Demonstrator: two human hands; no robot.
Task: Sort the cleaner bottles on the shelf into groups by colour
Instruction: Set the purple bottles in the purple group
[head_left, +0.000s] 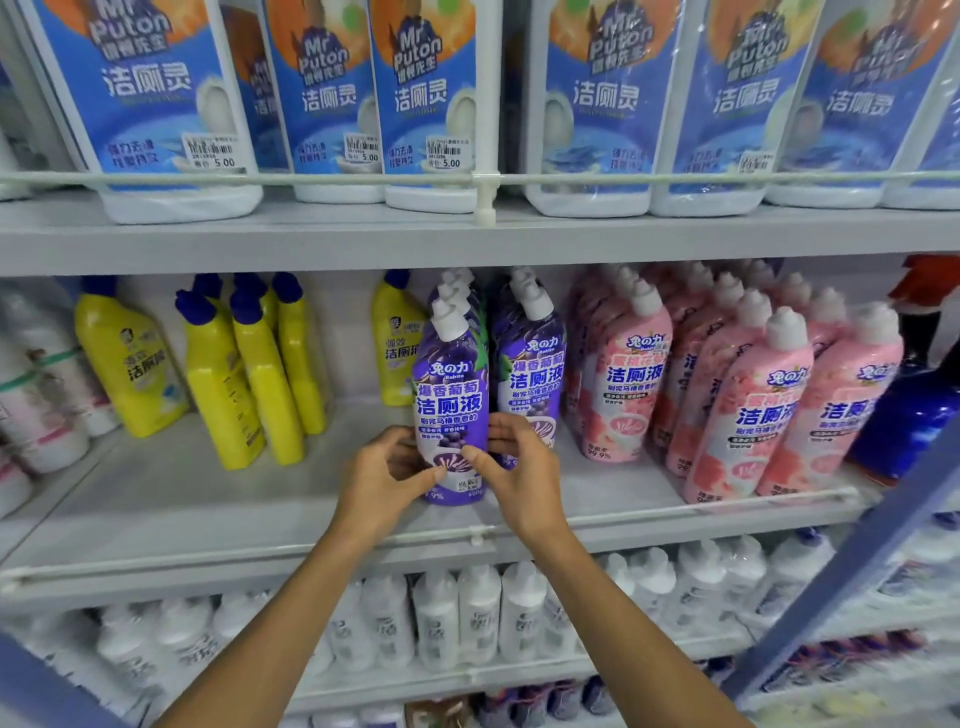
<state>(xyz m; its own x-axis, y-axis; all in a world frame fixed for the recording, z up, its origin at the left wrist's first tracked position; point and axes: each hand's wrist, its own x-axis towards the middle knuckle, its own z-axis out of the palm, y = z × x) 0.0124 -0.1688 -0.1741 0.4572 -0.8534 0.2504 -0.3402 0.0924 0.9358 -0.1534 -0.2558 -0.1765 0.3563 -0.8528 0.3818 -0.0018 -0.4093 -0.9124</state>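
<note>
We've got our left hand (387, 475) and right hand (514, 467) both curled round the bottom of the front purple bottle (451, 400), mid-frame on the middle shelf (156, 493), probably to square it with its row. Yellow bottles (244, 384) sit left of it, pink bottles (748, 410) right.

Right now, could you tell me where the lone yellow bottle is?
Head view, middle shelf: the lone yellow bottle stands towards the back, just left of the purple bottles.
</note>
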